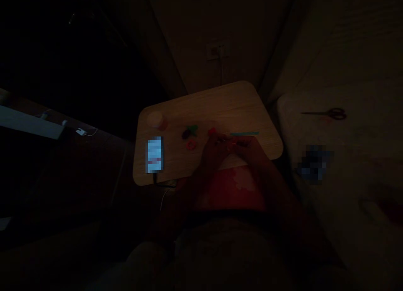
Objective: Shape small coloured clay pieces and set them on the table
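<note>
In the dim light my left hand (216, 149) and my right hand (248, 145) meet over the front part of a small wooden table (201, 106). The fingers of both are drawn together in a pinch around a small, thin reddish piece (232, 143), too dark to name. Just beyond my left fingers lies a small red piece (212, 131). A thin bluish-green strip (244, 133) rests behind my right hand. Left of my hands are a green piece (193, 129), a dark purple piece (186, 134) and an orange-red ring-shaped piece (191, 144).
A lit phone (154, 155) lies at the table's left, near a pale-lidded round container (155, 119). To the right, scissors (336, 114) and a blurred dark object (315, 163) rest on a pale surface. A wall socket (217, 51) with a cable is behind the table.
</note>
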A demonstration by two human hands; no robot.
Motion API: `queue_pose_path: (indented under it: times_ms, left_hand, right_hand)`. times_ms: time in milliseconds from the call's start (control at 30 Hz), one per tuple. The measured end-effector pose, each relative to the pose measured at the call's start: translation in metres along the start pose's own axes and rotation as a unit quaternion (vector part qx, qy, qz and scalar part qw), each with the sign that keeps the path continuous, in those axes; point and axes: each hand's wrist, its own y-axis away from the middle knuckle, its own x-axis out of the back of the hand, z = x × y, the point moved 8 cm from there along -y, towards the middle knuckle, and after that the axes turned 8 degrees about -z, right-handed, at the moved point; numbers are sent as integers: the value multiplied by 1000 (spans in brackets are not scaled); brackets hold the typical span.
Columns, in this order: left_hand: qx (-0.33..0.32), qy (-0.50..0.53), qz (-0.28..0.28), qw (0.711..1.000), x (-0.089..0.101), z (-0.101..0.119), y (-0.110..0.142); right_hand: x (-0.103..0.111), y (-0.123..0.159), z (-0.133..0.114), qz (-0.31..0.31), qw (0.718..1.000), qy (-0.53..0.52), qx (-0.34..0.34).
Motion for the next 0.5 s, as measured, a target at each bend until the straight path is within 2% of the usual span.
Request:
queue_pose_path:
  times_ms: [133, 333, 500]
  left_hand:
    - [-1, -1, 8, 1000, 2, 3, 0]
    - [2, -7, 61, 998, 11, 6, 2]
    - [-2, 11, 40, 999, 7, 6, 0]
  right_hand:
    - [2, 0, 2, 18, 1000, 3, -1]
    - [2, -2, 3, 35, 999, 6, -1]
    - [1, -1, -1, 27, 1000, 5, 1]
